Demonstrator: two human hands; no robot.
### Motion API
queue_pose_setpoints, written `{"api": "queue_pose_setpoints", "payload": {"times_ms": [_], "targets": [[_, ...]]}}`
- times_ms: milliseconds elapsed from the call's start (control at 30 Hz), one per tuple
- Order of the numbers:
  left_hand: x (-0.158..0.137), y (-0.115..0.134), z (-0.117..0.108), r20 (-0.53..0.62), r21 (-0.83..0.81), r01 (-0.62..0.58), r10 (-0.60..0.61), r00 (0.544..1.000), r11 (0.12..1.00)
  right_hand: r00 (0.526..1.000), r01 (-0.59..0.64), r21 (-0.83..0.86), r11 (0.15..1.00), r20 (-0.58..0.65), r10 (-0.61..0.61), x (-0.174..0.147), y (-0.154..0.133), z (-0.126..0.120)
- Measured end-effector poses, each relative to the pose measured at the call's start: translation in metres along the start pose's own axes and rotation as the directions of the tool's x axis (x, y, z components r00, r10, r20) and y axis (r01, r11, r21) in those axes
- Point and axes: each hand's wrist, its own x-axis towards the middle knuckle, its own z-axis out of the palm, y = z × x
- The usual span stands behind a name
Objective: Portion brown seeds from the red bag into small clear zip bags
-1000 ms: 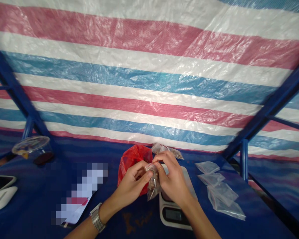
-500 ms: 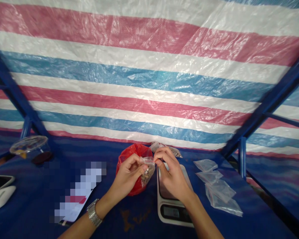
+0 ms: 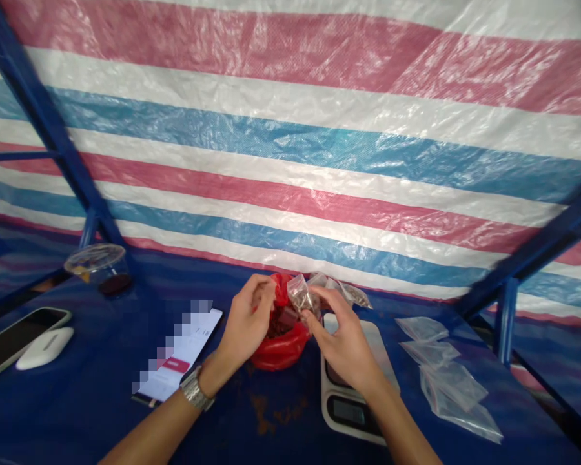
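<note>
My right hand pinches a small clear zip bag with brown bits in it, above the far side of a red plastic bag. The thumb and fingers of my left hand, which wears a metal watch, are curled closed at the red bag's left rim and appear to grip it. Inside the red bag lie dark brown pieces, partly hidden. Under my right forearm sits a kitchen scale; the forearm covers part of its platform and display.
Several flat zip bags lie to the right. Behind the hands are filled zip bags. To the left are a lit phone, a dark phone, a white earbud case and a clear plastic tub. A striped tarp rises behind.
My left hand has let go of the small zip bag and moved to the red bag's rim. The zip bag is now in my right hand alone. The view has shifted left.
</note>
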Motion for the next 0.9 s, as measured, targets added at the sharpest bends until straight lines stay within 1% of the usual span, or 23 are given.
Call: {"api": "queue_pose_setpoints", "payload": {"times_ms": [33,100,167,233,300,333,367,400,433,467,500,533,567,633,733,900], "targets": [[0.001,0.001,-0.004,-0.045,0.152,-0.045,0.053,0.998,0.987,0.999,0.04,-0.075,0.996,0.012,-0.039,-0.001,0.002,0.001],[0.003,0.001,-0.01,-0.086,0.395,-0.06,0.102,0.991,0.917,0.99,0.132,-0.219,0.967,0.08,-0.117,-0.003,0.004,0.001],[0.004,-0.001,-0.013,-0.102,0.507,-0.026,0.09,0.991,0.861,0.973,0.212,-0.325,0.922,0.157,-0.168,-0.005,0.006,0.002],[0.004,-0.003,-0.013,-0.091,0.552,-0.006,0.067,0.994,0.833,0.96,0.257,-0.382,0.888,0.209,-0.188,-0.006,0.006,0.002],[0.005,-0.005,-0.013,-0.042,0.573,-0.021,0.055,0.998,0.819,0.951,0.278,-0.401,0.873,0.242,-0.192,-0.007,0.006,0.001],[0.005,-0.005,-0.013,0.002,0.569,-0.054,0.064,0.998,0.82,0.948,0.284,-0.402,0.87,0.252,-0.193,-0.006,0.007,0.0],[0.005,-0.005,-0.013,0.071,0.552,-0.112,0.087,0.994,0.826,0.947,0.287,-0.399,0.871,0.258,-0.194,-0.006,0.007,-0.001],[0.005,-0.005,-0.014,0.166,0.517,-0.195,0.126,0.978,0.834,0.947,0.287,-0.395,0.873,0.255,-0.196,-0.006,0.007,-0.001],[0.004,-0.004,-0.014,0.27,0.464,-0.289,0.177,0.947,0.838,0.949,0.284,-0.39,0.876,0.244,-0.199,-0.005,0.008,-0.002],[0.003,-0.004,-0.015,0.366,0.405,-0.374,0.226,0.903,0.834,0.952,0.28,-0.387,0.879,0.229,-0.202,-0.005,0.008,-0.002],[0.001,-0.005,-0.015,0.442,0.356,-0.436,0.262,0.858,0.826,0.955,0.276,-0.383,0.881,0.212,-0.207,-0.004,0.008,-0.002],[0.0,-0.005,-0.014,0.492,0.33,-0.471,0.277,0.826,0.818,0.957,0.274,-0.38,0.884,0.196,-0.212,-0.004,0.008,-0.002],[-0.001,-0.007,-0.014,0.519,0.329,-0.483,0.272,0.811,0.812,0.959,0.271,-0.376,0.886,0.187,-0.214,-0.003,0.008,-0.002],[-0.003,-0.011,-0.012,0.534,0.377,-0.474,0.232,0.813,0.795,0.961,0.261,-0.371,0.891,0.183,-0.205,-0.003,0.007,-0.001],[-0.001,-0.018,-0.01,0.55,0.456,-0.483,0.19,0.813,0.747,0.966,0.237,-0.372,0.898,0.189,-0.177,-0.002,0.007,0.0],[0.003,-0.023,-0.012,0.559,0.502,-0.534,0.215,0.801,0.68,0.969,0.226,-0.368,0.902,0.18,-0.169,-0.004,0.007,-0.001]]}}
